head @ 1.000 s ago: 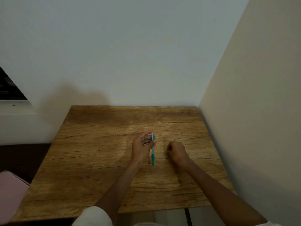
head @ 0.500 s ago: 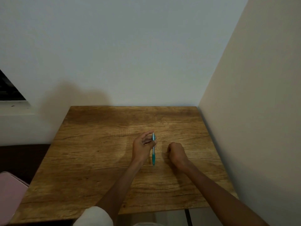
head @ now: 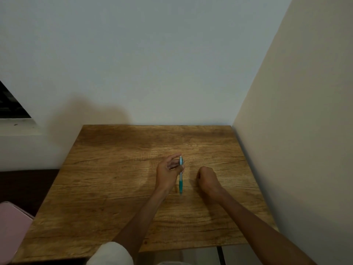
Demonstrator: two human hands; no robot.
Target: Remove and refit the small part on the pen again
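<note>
A: Wooden table (head: 114,188), set in the wall corner. Hands?
B: Left hand (head: 168,175) pinches a teal pen (head: 180,176) mid-table, tip touching the wood. Right hand (head: 208,178), just right of the pen, clenched, holding nothing.
A: Step?
B: Likely pen poised; next needs a firmer grip.

**A plain corner of a home room**

The setting looks like a lived-in room in a home rather than a workplace. A small wooden table (head: 118,188) with a printed oak grain is pushed into a corner where a bare pale wall (head: 152,64) meets a cream side wall (head: 296,131). At the left, a window sill (head: 17,123) sits below a dark opening. A pink object (head: 11,232), only partly in view, lies beside the table over a dark floor (head: 24,186).
</note>
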